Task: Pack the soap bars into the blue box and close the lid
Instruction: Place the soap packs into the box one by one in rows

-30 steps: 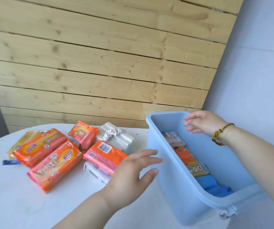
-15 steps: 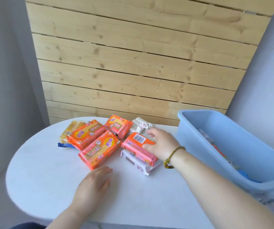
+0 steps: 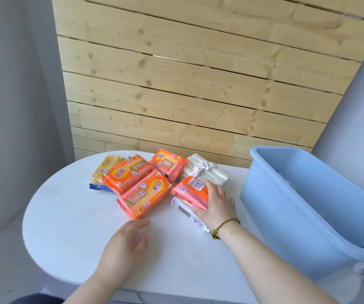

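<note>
Right hand (image 3: 217, 204) lies flat, fingers spread, on barcode-side orange soap bar (image 3: 191, 190), stacked on white soap pack (image 3: 190, 213); its long axis runs near-right to far-left. Left hand (image 3: 125, 244) open, empty, over worktop (image 3: 67, 216). Blue box (image 3: 297, 216) at right, lid off.

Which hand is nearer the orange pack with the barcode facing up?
Right. The right hand lies on the barcode pack, fingers over its near-right end. The left hand hovers open over the table, nearer the person, apart from it.
</note>
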